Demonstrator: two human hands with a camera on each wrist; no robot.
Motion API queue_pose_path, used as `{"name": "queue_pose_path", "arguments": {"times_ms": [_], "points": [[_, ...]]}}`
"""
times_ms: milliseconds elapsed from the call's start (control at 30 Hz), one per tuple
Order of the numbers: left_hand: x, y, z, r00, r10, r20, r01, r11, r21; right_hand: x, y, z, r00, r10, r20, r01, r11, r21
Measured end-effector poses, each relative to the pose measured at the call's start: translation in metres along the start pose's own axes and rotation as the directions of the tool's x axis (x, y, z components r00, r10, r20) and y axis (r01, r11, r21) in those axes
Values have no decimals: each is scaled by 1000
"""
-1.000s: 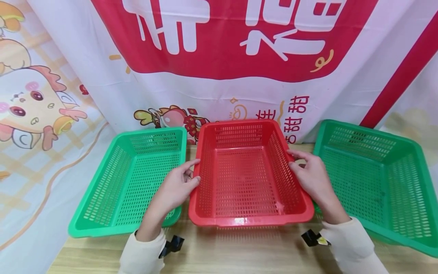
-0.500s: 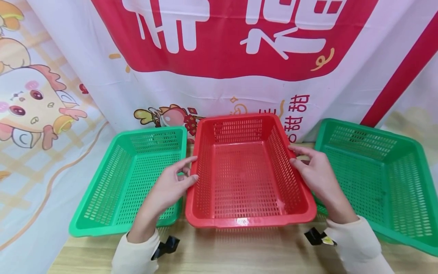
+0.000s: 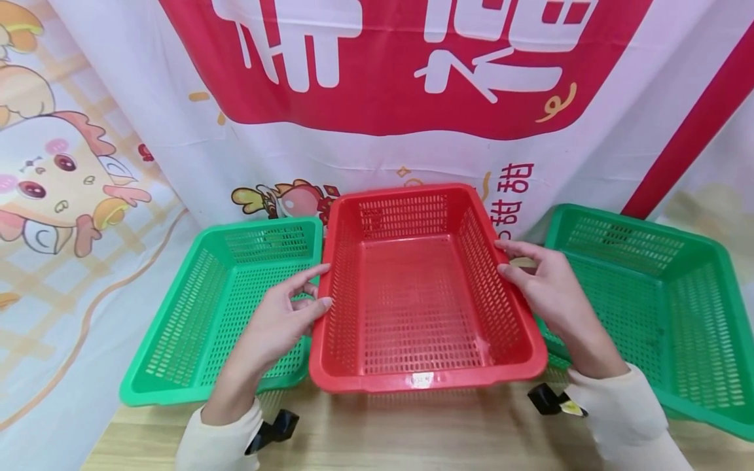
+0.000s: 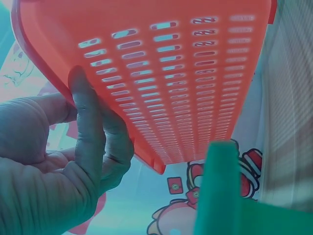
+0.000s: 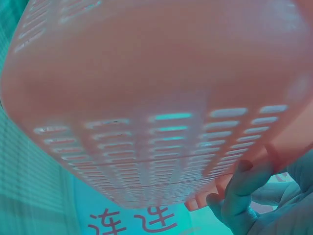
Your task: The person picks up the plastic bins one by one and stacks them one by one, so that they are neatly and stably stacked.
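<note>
Both hands hold a red perforated plastic basket (image 3: pixel 421 304) by its two long sides; nothing lies in it. The left hand (image 3: pixel 283 317) grips the left rim, thumb and index finger at the top edge. In the left wrist view, its curled fingers (image 4: pixel 87 122) come up under the rim against the slotted outer wall. The right hand (image 3: pixel 548 288) pinches the right rim the same way. Its fingertips reach beneath the lip in the right wrist view, where the red wall (image 5: pixel 146 73) fills most of the picture. The basket hangs above the wooden table (image 3: pixel 406 435).
A green basket (image 3: pixel 177 394) stands to the left, its inner edge overlapped by the left hand and the red basket. Another green basket (image 3: pixel 695 409) stands at the right, behind the right forearm. A printed white and red cloth (image 3: pixel 377 154) hangs behind the table.
The red basket has risen and grown larger in view, shifting slightly left, with both hands moving along on its rims. The green baskets have stayed put.
</note>
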State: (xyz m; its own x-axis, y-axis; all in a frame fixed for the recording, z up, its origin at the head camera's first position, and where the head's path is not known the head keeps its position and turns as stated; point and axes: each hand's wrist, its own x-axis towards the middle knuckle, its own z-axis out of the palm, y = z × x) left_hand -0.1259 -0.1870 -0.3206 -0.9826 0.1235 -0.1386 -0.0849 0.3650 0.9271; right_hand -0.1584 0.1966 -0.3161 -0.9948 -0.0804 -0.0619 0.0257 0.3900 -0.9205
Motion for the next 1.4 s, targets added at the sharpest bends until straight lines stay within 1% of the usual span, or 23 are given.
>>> {"name": "queue_pose_path", "arguments": {"times_ms": [267, 400, 533, 667, 800, 933, 1100, 1300, 1400], "points": [[-11, 3, -11, 1000, 27, -9, -27, 1000, -9, 0, -10, 2, 1000, 7, 19, -7, 1000, -7], [-17, 6, -15, 999, 34, -20, -34, 999, -5, 0, -17, 5, 1000, 2, 27, -2, 1000, 5], [-23, 10, -22, 998, 49, -32, -49, 999, -2, 1, -25, 9, 999, -16, 32, 16, 1000, 15], [-29, 13, -31, 998, 61, -35, -61, 998, 0, 2, -34, 14, 999, -30, 35, 30, 1000, 3], [-34, 15, -41, 997, 64, -46, -63, 998, 23, 4, -40, 21, 998, -55, 35, 55, 998, 0], [-38, 16, -51, 996, 72, -61, -69, 997, 42, 6, -45, 28, 995, -92, 49, 90, 995, 36], [-42, 14, -65, 994, 82, -74, -79, 996, 42, 11, -52, 39, 990, -124, 62, 121, 991, 58], [-45, 4, -83, 988, 112, -102, -106, 992, 62, 18, -59, 54, 983, -169, 77, 161, 982, 95], [-45, -2, -93, 988, 117, -101, -115, 993, 28, 22, -61, 63, 978, -192, 76, 182, 976, 121]]}}
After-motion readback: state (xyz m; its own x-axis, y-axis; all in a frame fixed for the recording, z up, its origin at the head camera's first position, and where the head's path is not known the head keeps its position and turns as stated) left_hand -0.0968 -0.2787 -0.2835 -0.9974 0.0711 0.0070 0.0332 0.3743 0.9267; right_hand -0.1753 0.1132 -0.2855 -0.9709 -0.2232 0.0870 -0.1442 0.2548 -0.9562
